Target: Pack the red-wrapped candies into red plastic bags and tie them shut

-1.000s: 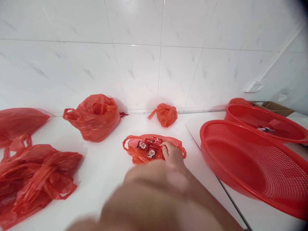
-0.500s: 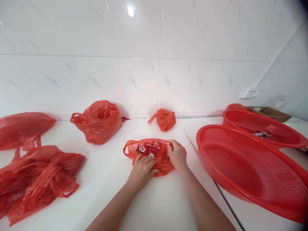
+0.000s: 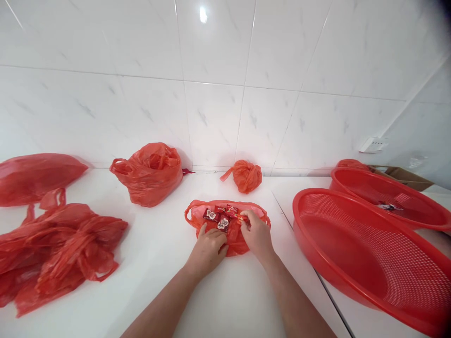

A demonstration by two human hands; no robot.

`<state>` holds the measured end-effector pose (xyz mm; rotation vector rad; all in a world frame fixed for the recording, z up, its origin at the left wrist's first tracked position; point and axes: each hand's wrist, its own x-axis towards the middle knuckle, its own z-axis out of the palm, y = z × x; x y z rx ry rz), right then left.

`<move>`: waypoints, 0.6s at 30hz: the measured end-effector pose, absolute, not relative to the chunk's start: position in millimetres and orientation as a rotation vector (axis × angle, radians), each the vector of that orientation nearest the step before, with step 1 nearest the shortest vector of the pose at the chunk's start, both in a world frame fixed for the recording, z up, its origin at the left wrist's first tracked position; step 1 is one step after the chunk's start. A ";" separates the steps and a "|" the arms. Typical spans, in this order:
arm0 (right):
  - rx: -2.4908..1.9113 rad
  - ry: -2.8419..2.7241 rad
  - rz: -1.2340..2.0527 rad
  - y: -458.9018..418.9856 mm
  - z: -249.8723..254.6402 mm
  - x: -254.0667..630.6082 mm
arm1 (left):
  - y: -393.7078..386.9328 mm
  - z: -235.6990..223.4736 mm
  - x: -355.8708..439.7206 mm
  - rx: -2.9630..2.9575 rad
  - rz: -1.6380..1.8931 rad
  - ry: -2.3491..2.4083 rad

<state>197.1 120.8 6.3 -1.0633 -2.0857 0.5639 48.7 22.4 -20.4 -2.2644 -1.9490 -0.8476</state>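
A small red plastic bag [image 3: 197,217] lies flat on the white counter in front of me, with several small red wrapped candies [image 3: 221,217] on top of it. My left hand [image 3: 208,246] rests on the bag's near edge, fingers curled down onto the plastic beside the candies. My right hand [image 3: 256,232] sits on the bag's right part, its fingertips pinched at a candy wrapper; what exactly it grips is hard to make out.
A knotted red bag [image 3: 245,175] and a fuller red bag [image 3: 150,172] stand by the tiled wall. More red bags [image 3: 56,244] lie at the left. Two large red perforated baskets [image 3: 366,253] fill the right side, with a cardboard box [image 3: 401,172] behind.
One second ago only my right hand was at the bag and my arm blocked the view. Now both hands are on the bag, and my right fingers have shifted slightly left toward the candies.
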 end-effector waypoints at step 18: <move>-1.050 -2.179 0.556 137.3 -3.0 163.0 | 25.6 -16.5 45.8 -2.263 -0.919 -2.039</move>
